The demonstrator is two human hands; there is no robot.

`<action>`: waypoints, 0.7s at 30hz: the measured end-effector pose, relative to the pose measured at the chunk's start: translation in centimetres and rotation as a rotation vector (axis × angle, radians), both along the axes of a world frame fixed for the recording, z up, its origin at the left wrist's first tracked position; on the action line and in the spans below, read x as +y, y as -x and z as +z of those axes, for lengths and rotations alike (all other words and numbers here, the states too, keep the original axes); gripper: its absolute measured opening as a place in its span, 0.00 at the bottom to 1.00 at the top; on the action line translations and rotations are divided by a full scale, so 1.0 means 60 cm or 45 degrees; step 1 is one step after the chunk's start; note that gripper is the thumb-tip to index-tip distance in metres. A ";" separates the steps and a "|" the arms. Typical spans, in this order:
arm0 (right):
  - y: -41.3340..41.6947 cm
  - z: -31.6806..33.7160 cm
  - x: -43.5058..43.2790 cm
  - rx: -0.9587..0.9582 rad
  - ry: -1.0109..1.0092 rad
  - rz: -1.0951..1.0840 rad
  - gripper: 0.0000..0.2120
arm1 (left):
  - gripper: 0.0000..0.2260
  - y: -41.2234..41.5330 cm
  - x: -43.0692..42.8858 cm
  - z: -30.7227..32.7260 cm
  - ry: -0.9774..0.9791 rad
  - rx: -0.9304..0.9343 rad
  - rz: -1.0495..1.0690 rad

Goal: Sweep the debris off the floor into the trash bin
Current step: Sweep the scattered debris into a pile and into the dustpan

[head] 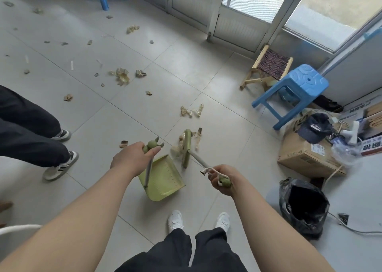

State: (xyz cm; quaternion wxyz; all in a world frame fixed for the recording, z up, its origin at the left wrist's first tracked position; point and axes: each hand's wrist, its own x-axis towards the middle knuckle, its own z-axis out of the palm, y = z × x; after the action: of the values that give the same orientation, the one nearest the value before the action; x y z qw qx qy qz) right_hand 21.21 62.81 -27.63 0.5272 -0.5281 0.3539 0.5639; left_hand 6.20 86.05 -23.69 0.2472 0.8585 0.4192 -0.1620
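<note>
My left hand (132,156) grips the top of the handle of a light green dustpan (163,178) that stands on the grey tile floor in front of my feet. My right hand (222,178) grips the end of a broom handle, with a white loop of cord at my fingers. The green broom head (186,147) lies against a small heap of tan debris (182,143) just beyond the dustpan's mouth. More tan scraps (192,111) lie farther out, and several others (122,76) are scattered to the upper left. The trash bin (303,205), lined with a black bag, stands open at my right.
Another person's legs and sneakers (60,164) stand at the left. A blue plastic stool (293,92) and a small wooden folding stool (268,67) sit at the right, near cardboard boxes (306,154) with a dark cap. Glass doors run along the back. A cable lies by the bin.
</note>
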 end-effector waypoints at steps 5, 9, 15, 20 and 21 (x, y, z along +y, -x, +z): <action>-0.012 0.038 -0.010 -0.168 0.037 0.028 0.10 | 0.30 -0.018 0.001 0.010 -0.021 -0.014 0.009; -0.030 0.061 -0.035 -0.287 0.091 0.078 0.09 | 0.30 -0.037 -0.001 0.014 -0.035 -0.021 -0.003; -0.060 0.073 -0.062 -0.372 0.167 0.182 0.06 | 0.29 -0.062 -0.004 0.021 -0.060 -0.071 0.022; -0.100 0.063 -0.051 -0.250 0.231 0.097 0.09 | 0.29 -0.089 0.006 0.024 -0.068 -0.101 0.080; -0.111 0.060 -0.050 -0.233 0.234 0.082 0.09 | 0.29 -0.097 0.009 0.024 -0.069 -0.107 0.089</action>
State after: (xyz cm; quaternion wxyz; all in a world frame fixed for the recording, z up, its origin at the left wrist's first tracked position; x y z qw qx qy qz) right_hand 27.88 59.82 -24.01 0.4883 -0.6344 0.3374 0.4952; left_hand 12.01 86.58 -22.23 0.2469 0.8556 0.4425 -0.1056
